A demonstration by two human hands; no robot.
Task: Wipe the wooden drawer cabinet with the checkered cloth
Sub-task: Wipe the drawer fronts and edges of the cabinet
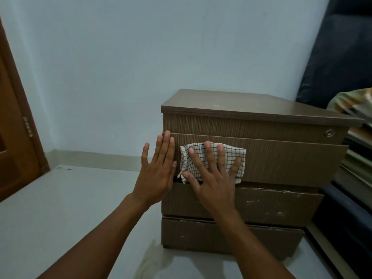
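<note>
Pressed flat against the top drawer front (281,158) of the wooden drawer cabinet (251,121): checkered cloth (231,154), pinned under open, spread right hand (213,178) for wiping. Open left hand (157,170) laid on cabinet's left edge, likely steadying it.

cabinet (261,158): matt wood-grain laminate, scuffed | cloth (235,156): woven checked fabric | lock (329,133): shiny metal

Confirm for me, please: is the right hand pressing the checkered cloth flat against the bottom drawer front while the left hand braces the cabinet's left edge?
Not quite. In the head view, the right hand presses the checkered cloth against the top drawer front, not the bottom one. The rest holds: the left hand braces the wooden drawer cabinet at its left edge.
</note>
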